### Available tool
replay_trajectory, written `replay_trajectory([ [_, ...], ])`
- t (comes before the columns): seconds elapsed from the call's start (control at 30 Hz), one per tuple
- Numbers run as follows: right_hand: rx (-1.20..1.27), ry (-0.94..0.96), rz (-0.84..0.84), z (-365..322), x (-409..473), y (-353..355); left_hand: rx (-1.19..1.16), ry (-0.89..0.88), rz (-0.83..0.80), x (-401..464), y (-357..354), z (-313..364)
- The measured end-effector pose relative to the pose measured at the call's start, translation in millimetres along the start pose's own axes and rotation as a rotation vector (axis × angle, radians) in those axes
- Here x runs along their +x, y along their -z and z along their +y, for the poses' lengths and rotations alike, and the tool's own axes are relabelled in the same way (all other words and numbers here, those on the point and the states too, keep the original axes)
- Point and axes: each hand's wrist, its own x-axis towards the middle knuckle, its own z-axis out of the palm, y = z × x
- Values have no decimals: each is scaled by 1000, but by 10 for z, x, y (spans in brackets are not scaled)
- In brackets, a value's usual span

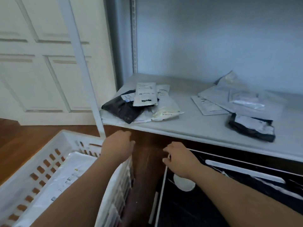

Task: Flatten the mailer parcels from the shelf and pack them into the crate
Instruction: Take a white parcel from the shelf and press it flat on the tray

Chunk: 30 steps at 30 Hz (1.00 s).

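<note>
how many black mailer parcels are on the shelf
2: one black plastic mailer parcel in the left pile under white ones, another black plastic mailer parcel at the front right. Others may be hidden underneath.

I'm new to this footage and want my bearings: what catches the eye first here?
Two bare forearms reach forward, left hand over the white crate at lower left, right hand near the black items below the shelf. On the shelf lie two heaps of mailers, a black-and-white pile left and a grey pile right.

Two hands [118,145] [178,159], one crate [32,163], two black mailers [123,108] [250,128].
</note>
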Motion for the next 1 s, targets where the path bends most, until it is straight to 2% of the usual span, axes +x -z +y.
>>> replay_trajectory([
  [0.2,-58,-327,186,1217,-786,461,-144,-242,-15,-113,66,1181],
  [0.27,-56,-420,269,1583,-1012,576,-183,-294,-52,-86,0,1560],
  [0.43,16,-595,334,2185,-1296,701,-318,-371,-140,35,-154,2316],
  [0.57,344,-663,452,2491,-1176,772,-370,-369,-196,176,-314,2704],
  [0.73,557,-748,578,2788,-801,938,-355,-343,-171,430,-452,2979],
  [0.9,1165,-904,725,3145,-460,1213,-242,-539,-59,688,-475,3278],
  [1.0,1583,-905,829,3268,-363,1338,-120,-687,-119,799,-541,3484],
])
